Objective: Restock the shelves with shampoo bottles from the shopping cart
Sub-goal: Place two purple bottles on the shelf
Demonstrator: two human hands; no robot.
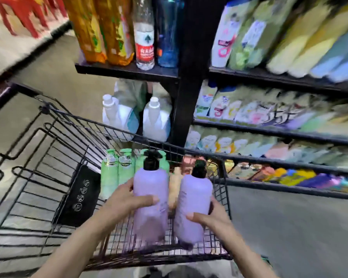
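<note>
**Two purple bottles in hand, shelves ahead**

Nearest you, your left hand (127,199) was wrapped round the left purple bottle (150,199), and your right hand (209,215) round the right purple bottle (194,205). Both bottles stood nearly upright, long axes pointing to 12 o'clock, pump heads away from you, over the near end of the shopping cart (48,149). Beyond them, at 11 o'clock, green bottles (117,173) waited in the cart. Farther off, the shelves (269,133) lay at about 1 o'clock, so I judge your right hand was nearer them and its bottle should probably go first.
</note>
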